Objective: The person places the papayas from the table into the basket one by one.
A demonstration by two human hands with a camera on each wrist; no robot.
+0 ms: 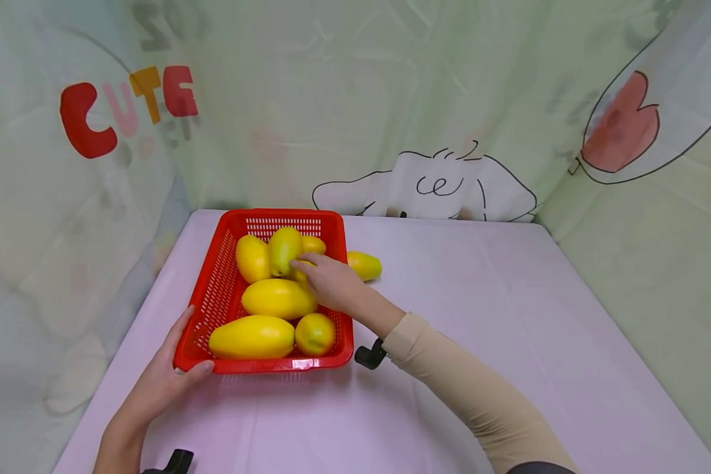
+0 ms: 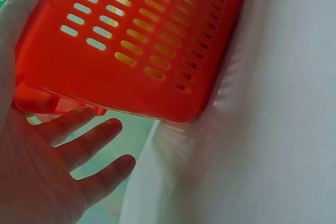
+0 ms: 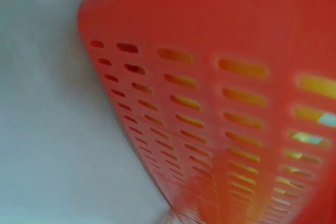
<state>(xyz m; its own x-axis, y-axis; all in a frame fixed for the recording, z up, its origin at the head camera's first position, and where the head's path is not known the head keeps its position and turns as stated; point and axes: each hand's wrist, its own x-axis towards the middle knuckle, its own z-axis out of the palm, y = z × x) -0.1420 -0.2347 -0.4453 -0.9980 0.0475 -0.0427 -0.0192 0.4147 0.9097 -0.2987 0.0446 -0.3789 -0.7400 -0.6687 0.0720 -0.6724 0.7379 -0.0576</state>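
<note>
A red plastic basket [image 1: 204, 289] with slotted walls stands on the table and holds several smooth yellow fruits that look like mangoes. My left hand [image 1: 162, 375] grips its near left corner, thumb on the front rim; in the left wrist view, three fingers of that hand [image 2: 47, 166] extend apart from the basket wall [image 2: 79, 72]. Over the right rim reaches my right hand [image 1: 334, 283], its thumb and a finger extended against a greenish-yellow mango [image 1: 285, 249]. The other right fingers are hidden. Slots in the basket wall [image 3: 199, 19] fill the right wrist view.
Outside the basket's right wall lies another yellow-green mango [image 1: 367, 266], partly hidden. Inside, long yellow mangoes [image 1: 253, 338] lie near the front beside a rounder one [image 1: 315, 334]. A pale cloth covers the table [image 1: 468, 309]; printed curtains [image 1: 361, 99] enclose it at the back and sides.
</note>
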